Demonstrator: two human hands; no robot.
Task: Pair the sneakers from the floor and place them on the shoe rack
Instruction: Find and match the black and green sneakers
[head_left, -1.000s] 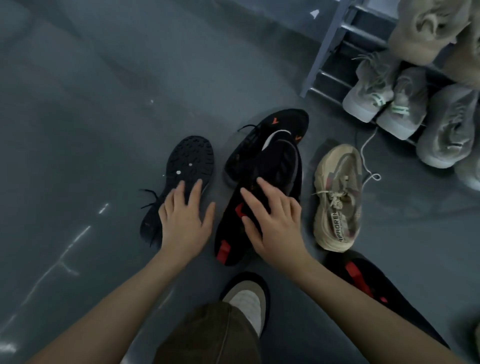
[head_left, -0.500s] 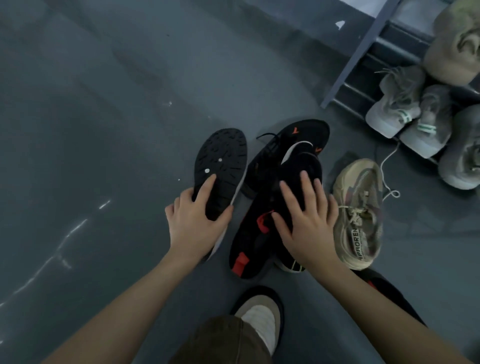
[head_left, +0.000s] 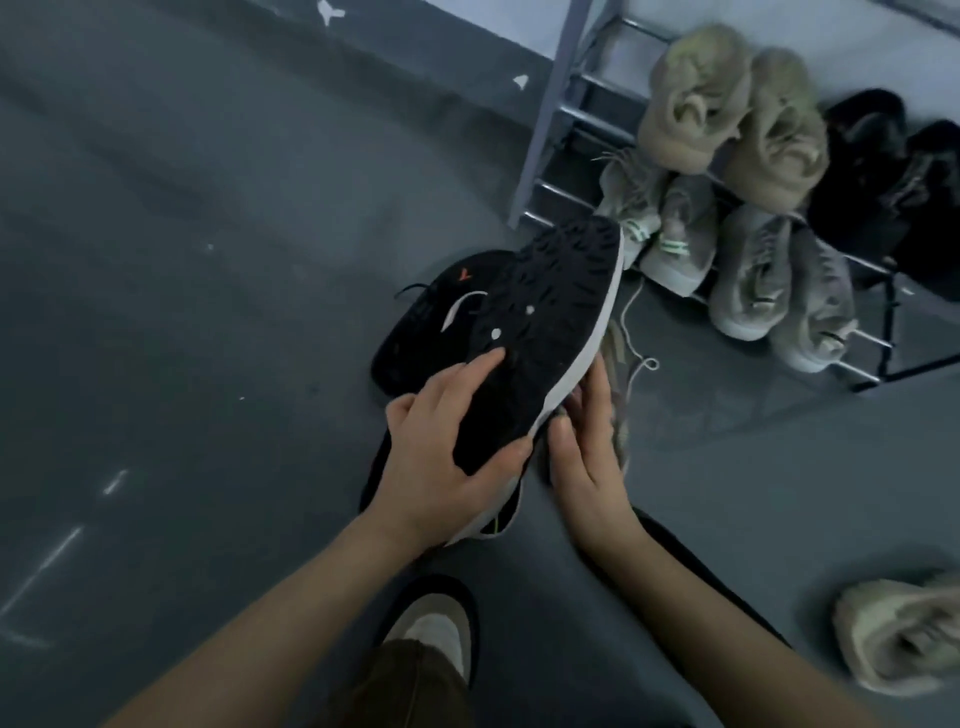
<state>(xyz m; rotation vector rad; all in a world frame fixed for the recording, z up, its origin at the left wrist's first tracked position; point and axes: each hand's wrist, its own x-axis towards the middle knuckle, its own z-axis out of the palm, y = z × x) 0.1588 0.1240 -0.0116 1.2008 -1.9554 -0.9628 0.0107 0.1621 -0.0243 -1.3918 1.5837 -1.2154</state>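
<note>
My left hand (head_left: 441, 447) grips a black sneaker (head_left: 550, 312) by its heel end, held off the floor with its studded sole facing up and its white midsole edge to the right. My right hand (head_left: 587, 447) is pressed against that edge from the right, thumb and fingers closed on a second black sneaker (head_left: 498, 525) that is mostly hidden beneath the first. Another black sneaker with an orange mark (head_left: 431, 322) lies on the floor behind them. The shoe rack (head_left: 561, 130) stands at the upper right.
Several beige sneakers (head_left: 727, 119) and a dark pair (head_left: 883, 182) sit on the rack. A beige sneaker (head_left: 621, 358) with a loose lace lies behind my right hand. One more beige sneaker (head_left: 898, 634) lies at the lower right, and my own shoe (head_left: 436, 623) is below.
My left hand has lifted the sole-up black sneaker and swung it right, over the other black sneaker. My right hand has shifted to its side. The view has turned toward the rack.
</note>
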